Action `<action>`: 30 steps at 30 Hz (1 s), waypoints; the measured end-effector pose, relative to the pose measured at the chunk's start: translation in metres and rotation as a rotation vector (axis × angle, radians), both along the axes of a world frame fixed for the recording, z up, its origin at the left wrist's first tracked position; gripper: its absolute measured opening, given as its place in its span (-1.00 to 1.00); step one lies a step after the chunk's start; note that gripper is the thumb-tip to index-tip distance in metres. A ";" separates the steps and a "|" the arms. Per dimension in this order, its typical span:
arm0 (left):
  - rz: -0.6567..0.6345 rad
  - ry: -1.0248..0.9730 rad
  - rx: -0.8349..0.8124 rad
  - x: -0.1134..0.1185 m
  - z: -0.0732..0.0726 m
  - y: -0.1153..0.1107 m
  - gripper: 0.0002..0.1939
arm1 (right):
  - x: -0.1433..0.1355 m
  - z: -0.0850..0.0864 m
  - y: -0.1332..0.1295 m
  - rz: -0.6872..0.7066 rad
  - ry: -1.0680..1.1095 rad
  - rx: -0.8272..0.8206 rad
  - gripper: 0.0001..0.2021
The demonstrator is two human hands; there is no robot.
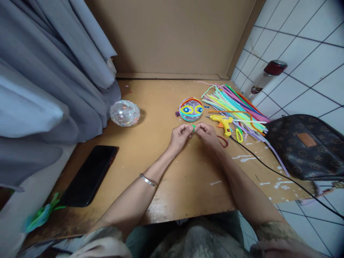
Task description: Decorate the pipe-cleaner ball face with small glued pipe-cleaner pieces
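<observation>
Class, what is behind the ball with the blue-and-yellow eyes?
Behind the ball, tabletop shows, then the brown panel; whatever the ball itself covers cannot be seen.

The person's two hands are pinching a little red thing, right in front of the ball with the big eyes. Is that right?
Almost! The little thing is green, not red; the head view shows it. The left hand and right hand are indeed pinching it in front of the ball with the big eyes.
</observation>
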State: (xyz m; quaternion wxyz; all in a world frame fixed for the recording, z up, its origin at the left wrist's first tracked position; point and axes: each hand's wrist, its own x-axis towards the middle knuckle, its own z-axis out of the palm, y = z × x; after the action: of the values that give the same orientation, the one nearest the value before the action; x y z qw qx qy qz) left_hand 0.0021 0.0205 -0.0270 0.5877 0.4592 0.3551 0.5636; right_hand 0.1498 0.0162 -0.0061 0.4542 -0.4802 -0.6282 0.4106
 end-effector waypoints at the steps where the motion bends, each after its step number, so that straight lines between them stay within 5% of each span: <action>1: 0.011 0.033 0.016 -0.001 0.001 -0.001 -0.44 | 0.000 0.000 -0.001 -0.001 -0.007 0.007 -0.68; 12: 0.165 0.237 0.084 -0.001 -0.001 -0.002 -0.80 | -0.008 -0.002 -0.008 -0.017 -0.081 0.071 -0.68; 23: 0.044 0.076 0.066 -0.001 -0.012 0.004 -0.39 | -0.004 -0.002 -0.004 -0.049 -0.011 0.038 -0.63; 30: 0.026 0.045 0.086 0.001 -0.010 0.002 -0.41 | -0.002 -0.005 -0.002 -0.067 -0.016 0.055 -0.63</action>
State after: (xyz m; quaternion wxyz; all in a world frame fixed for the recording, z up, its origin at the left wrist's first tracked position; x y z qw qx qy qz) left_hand 0.0027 0.0227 -0.0370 0.5518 0.4919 0.3495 0.5757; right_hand 0.1480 0.0144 -0.0107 0.4755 -0.4914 -0.6266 0.3739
